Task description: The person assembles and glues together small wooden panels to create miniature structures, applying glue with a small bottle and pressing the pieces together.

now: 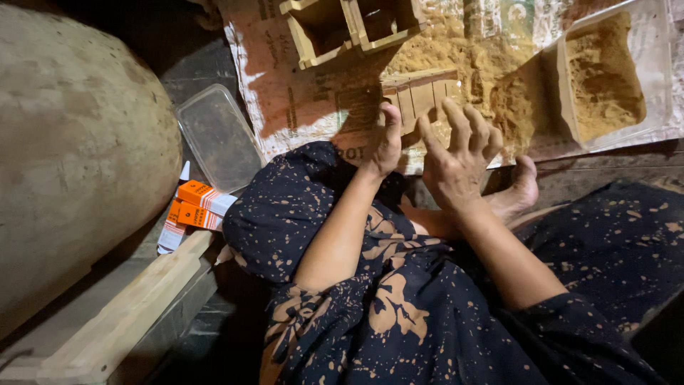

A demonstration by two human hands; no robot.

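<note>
Seated on the floor, the person's left hand and right hand – both spread, gripping nothing – rest on a slotted wooden mould amid loose brown powder; even pressure likely packs best.

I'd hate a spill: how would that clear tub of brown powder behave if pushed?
The clear tub is heaped with brown powder, so it is probably heavy for its size. Its thin walls may flex. It sits on printed paper, so it might drag that along.
</note>
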